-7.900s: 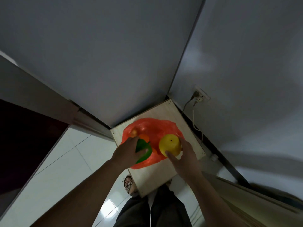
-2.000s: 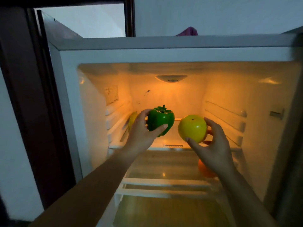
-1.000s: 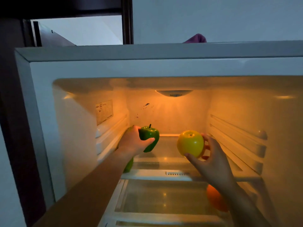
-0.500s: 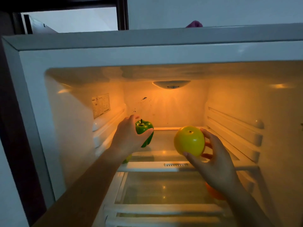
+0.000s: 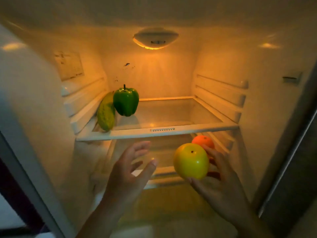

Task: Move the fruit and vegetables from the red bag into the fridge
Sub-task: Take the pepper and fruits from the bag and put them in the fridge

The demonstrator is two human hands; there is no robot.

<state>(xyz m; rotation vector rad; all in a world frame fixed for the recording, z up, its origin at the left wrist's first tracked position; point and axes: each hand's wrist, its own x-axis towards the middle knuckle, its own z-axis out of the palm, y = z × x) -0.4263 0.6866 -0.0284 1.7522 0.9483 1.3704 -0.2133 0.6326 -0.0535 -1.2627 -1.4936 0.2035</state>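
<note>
Left hand (image 5: 130,170): grip wide, nothing held.
Right hand (image 5: 221,184): grip closed on apple (image 5: 191,161).
Orange (image 5: 203,142): partly hidden behind apple.
Cucumber (image 5: 106,114): partly covered by pepper (image 5: 126,101).
Shelf (image 5: 163,130): edge seen.

Green pepper (image 5: 126,101): you had a deep, glossy green one with a dark stem on the upper shelf.
Bumpy gourd (image 5: 105,115): yours was a duller yellow-green, with a pebbled skin.
Yellow fruit (image 5: 190,160): in your right hand (image 5: 221,184) it showed bright yellow, shading to orange at one edge, with a small dark spot on top.
Orange fruit (image 5: 203,141): you saw plain orange, with a tiny dark stem mark.
Fridge walls (image 5: 221,62): your light turned the pale lining warm amber.
Lamp cover (image 5: 155,38): pale cream, glowing orange along its lower rim.
Shelf (image 5: 171,114): clear, edged in cream.
Back wall (image 5: 127,64): you had a few dark specks there.
</note>
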